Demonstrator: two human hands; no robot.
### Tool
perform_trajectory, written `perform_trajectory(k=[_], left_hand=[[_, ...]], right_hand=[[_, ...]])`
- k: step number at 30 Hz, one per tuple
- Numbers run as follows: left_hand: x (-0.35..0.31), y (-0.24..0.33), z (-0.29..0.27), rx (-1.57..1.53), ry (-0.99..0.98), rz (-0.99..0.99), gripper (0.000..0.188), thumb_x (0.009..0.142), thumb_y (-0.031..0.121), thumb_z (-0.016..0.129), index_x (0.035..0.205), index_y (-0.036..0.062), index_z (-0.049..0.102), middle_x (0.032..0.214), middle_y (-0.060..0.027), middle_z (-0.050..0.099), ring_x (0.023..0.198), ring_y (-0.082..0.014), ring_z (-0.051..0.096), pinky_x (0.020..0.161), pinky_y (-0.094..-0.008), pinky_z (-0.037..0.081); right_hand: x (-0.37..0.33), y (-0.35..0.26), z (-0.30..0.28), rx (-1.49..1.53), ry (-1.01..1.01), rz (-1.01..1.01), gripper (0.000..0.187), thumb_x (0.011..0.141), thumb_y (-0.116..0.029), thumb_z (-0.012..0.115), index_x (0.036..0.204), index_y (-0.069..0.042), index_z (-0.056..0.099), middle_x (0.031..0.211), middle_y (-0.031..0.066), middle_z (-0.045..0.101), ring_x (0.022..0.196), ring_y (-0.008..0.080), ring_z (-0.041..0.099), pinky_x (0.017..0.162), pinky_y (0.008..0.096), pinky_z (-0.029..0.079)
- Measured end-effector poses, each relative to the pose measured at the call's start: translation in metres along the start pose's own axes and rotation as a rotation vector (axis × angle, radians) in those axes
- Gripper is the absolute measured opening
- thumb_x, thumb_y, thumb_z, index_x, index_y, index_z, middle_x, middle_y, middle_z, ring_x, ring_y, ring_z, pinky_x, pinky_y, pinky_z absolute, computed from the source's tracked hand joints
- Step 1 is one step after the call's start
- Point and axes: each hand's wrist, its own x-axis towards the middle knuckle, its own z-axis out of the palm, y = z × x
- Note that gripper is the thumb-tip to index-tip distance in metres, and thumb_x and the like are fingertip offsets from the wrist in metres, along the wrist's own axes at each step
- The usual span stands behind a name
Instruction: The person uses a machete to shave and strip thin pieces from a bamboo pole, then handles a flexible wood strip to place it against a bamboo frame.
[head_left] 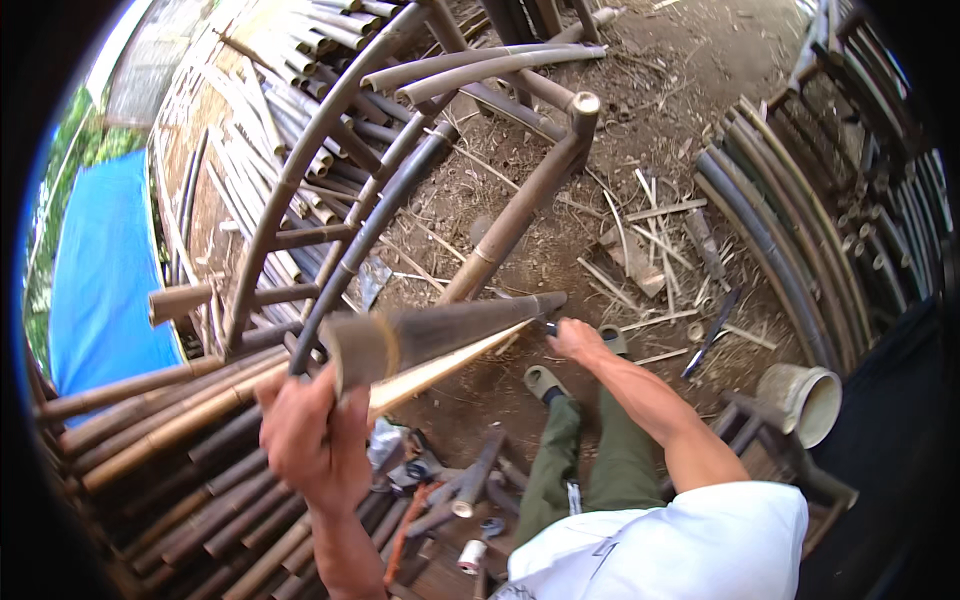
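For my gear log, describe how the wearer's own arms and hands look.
The left hand and right hand are bare, without gloves. The left forearm and right forearm are uncovered, no watch or band showing. A short white sleeve shows on the right; no left one is in view.

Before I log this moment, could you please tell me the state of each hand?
Left hand: closed, holding the near end of the bamboo piece.
Right hand: closed, holding a dark handle.
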Motion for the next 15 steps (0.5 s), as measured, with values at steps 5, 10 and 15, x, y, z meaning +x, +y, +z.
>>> perform_trajectory(k=[5,10,15], left_hand=[[-0.036,-0.028,-0.012,0.097,0.068,-0.090,0.036,0.095,0.027,0.060,0.105,-0.0079,0.066,0.048,0.0020,0.048,0.087,-0.0191,0.050,0.102,-0.0389,0.035],[-0.047,-0.040,-0.023,0.057,0.034,-0.198,0.032,0.097,0.021,0.058,0.106,-0.0088,0.065,0.048,0.0011,0.046,0.078,-0.0100,0.050,0.104,-0.0381,0.034],[-0.032,-0.013,-0.003,0.063,0.093,-0.052,0.017,0.085,0.009,0.062,0.092,-0.0047,0.067,0.047,0.0017,0.047,0.051,-0.0138,0.042,0.100,-0.0463,0.038]], right_hand=[[0.023,0.020,0.028,-0.066,0.053,0.015,0.053,0.083,-0.030,0.069,0.121,0.005,0.056,0.113,0.0268,0.066,0.109,0.0399,0.064,0.091,0.0453,0.053],[0.047,0.051,0.042,0.792,-0.496,0.225,0.013,0.083,-0.011,0.072,0.079,-0.005,0.062,0.058,-0.0001,0.052,0.046,0.0097,0.053,0.038,0.0293,0.045],[-0.035,0.047,0.083,-0.024,0.360,-0.080,0.031,0.076,-0.022,0.070,0.076,0.008,0.064,0.069,0.0210,0.068,0.058,0.0272,0.070,0.055,0.0395,0.057]])
